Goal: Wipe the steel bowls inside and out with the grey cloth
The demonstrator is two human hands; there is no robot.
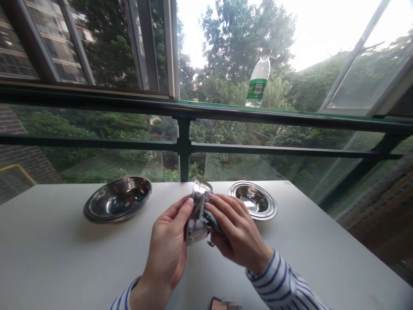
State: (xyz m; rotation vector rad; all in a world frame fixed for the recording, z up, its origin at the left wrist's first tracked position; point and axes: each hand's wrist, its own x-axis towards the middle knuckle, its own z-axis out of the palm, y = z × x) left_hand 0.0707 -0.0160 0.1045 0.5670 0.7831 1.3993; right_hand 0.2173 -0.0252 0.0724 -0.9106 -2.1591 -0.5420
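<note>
A shiny metal bowl point(197, 230) is held up on its side over the middle of the white table. My left hand point(169, 241) grips it by the rim, thumb on the near side. In my right hand point(237, 226) is a bunched grey patterned cloth point(208, 215), pressed against the bowl's outer wall. My right fingers partly cover the cloth, and the bowl's far side is hidden.
Wide metal bowls point(118, 200), seemingly stacked, sit at the table's point(80, 262) back left. Smaller metal bowls point(253, 200) stand at the back right. A dark-edged object point(215, 303) shows at the front edge. Beyond are a railing point(129, 103) and a plastic bottle point(258, 84).
</note>
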